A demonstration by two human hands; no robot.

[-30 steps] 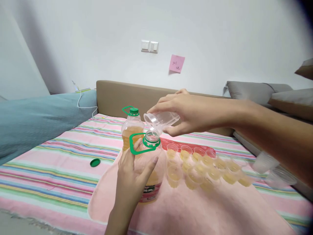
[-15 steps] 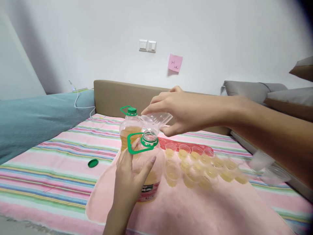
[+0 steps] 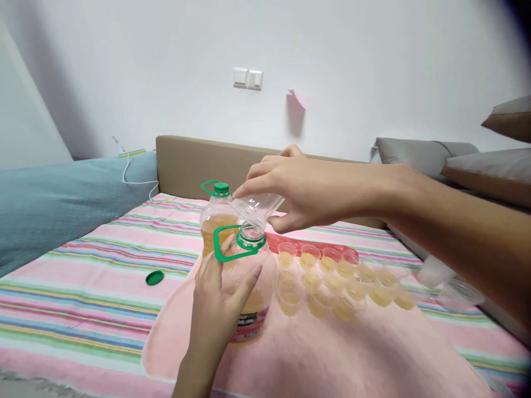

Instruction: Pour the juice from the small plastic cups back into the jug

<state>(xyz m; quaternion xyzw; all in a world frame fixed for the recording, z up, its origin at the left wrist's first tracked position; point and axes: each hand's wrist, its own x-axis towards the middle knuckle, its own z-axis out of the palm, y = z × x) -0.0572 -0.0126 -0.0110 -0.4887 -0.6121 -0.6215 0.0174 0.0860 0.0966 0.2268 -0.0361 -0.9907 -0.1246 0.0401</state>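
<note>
My left hand is wrapped round a clear plastic jug that stands upright and uncapped, with a green ring handle at its neck. Yellowish liquid shows low inside it, near a red label. Above the mouth, my right hand grips a clear plastic cup, tilted with its rim at the jug's opening. Whether liquid is running from the cup, I cannot tell. Right of the jug, several clear cups of yellow liquid stand in rows.
Behind stands a second jug of amber liquid, its green cap on. A loose green cap lies on the striped sheet. Stacked clear cups lie at the right, beneath my right forearm. A brown headboard backs the bed.
The pink note on the wall has curled upward. The view has shifted slightly; both hands keep their hold, with the cup still tilted at the jug's mouth.
</note>
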